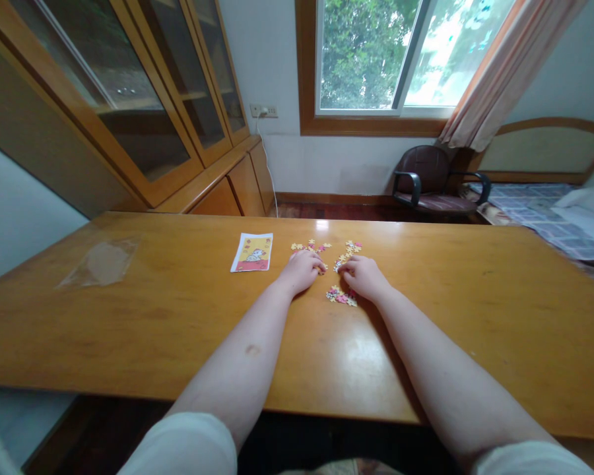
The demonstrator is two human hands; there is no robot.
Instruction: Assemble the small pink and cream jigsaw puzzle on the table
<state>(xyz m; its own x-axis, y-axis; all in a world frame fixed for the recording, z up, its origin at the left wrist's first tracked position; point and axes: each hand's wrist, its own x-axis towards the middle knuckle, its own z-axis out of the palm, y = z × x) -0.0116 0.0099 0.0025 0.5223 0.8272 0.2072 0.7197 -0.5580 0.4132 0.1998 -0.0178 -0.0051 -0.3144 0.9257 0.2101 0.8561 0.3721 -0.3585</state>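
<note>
Both my hands rest on a wooden table [178, 316] among small jigsaw pieces. My left hand [303, 269] lies knuckles up with fingers curled, its fingertips touching pieces at the near edge of a scattered group of yellow and pink pieces [311, 247]. My right hand [363, 276] is also curled, its fingertips pinched toward a string of pieces [349, 249]. A small cluster of pink and yellow pieces [341, 296] lies just below my right hand. What the fingers hold, if anything, is hidden.
A picture card [252, 253] with a yellow and red cartoon lies left of the pieces. A clear plastic bag [100, 262] lies at the table's left. Behind are a glass-door cabinet [143, 112], a dark armchair [428, 179], a window and a bed [549, 211].
</note>
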